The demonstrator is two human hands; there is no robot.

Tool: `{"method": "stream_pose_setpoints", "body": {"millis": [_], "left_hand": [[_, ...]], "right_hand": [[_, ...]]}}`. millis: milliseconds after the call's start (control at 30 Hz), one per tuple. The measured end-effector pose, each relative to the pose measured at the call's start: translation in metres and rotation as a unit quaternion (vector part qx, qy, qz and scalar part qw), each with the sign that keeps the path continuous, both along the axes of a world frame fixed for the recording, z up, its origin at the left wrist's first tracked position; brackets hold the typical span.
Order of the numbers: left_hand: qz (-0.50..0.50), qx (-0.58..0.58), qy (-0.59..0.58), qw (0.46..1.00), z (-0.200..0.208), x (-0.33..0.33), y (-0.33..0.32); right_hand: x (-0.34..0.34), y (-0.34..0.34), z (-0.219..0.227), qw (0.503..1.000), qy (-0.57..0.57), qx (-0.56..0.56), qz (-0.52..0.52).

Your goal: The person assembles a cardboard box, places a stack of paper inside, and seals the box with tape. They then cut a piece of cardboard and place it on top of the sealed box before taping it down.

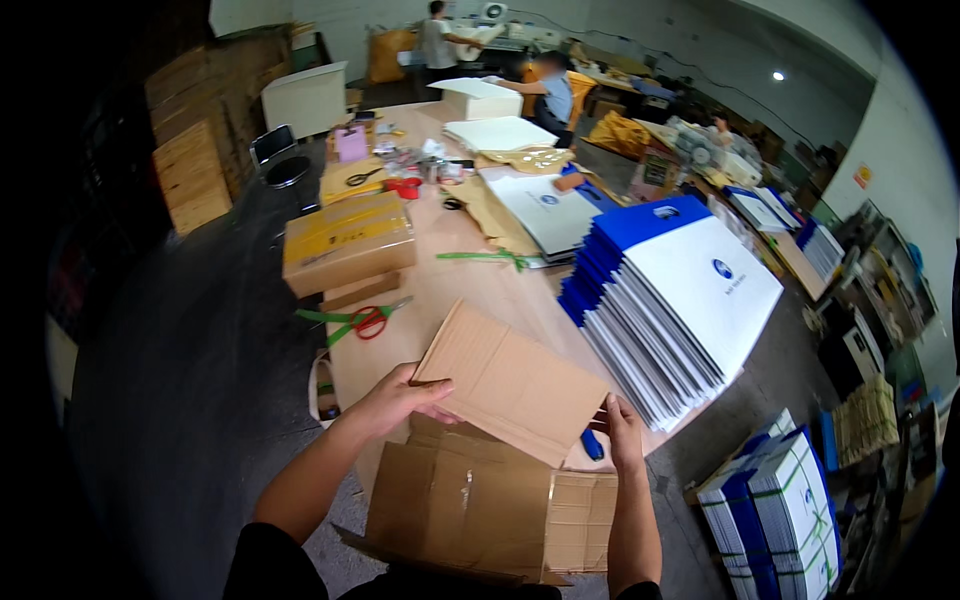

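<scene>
Between my two hands a flat piece of brown cardboard (515,375) is held up, tilted, above the table's near edge. My left hand (405,398) grips its left edge, thumb on top and fingers beneath. At its right corner, my right hand (620,425) is closed on the edge. Below it, close to my body, is a larger opened cardboard box (460,500) with flaps spread. A blue-handled tool (592,445) lies beside my right hand, partly covered; its kind is unclear.
A tall stack of white and blue bags (680,290) stands on the table to the right. Red-handled scissors (370,320), green strapping (490,258) and a taped carton (350,240) lie to the left. Tied bundles (775,510) sit on the floor at right. Other people (553,95) work farther back.
</scene>
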State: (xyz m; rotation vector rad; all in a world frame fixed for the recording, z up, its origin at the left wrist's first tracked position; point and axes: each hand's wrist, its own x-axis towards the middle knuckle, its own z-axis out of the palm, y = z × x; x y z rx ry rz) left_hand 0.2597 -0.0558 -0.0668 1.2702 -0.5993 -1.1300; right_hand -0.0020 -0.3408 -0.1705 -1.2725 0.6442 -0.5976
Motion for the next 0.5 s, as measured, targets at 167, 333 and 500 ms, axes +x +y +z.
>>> {"method": "stream_pose_setpoints", "body": {"millis": [167, 333, 500], "left_hand": [[0.046, -0.013, 0.026, 0.999, -0.013, 0.005, 0.041], [0.096, -0.074, 0.061, 0.991, -0.027, 0.005, 0.067], [0.194, -0.065, -0.055, 0.977, -0.044, 0.008, 0.092]], "right_hand": [[-0.030, 0.003, -0.116, 0.737, 0.454, -0.500, -0.006], [-0.041, -0.036, -0.163, 0.748, 0.436, -0.500, -0.007], [-0.007, -0.021, -0.061, 0.991, 0.119, 0.041, -0.042]]}}
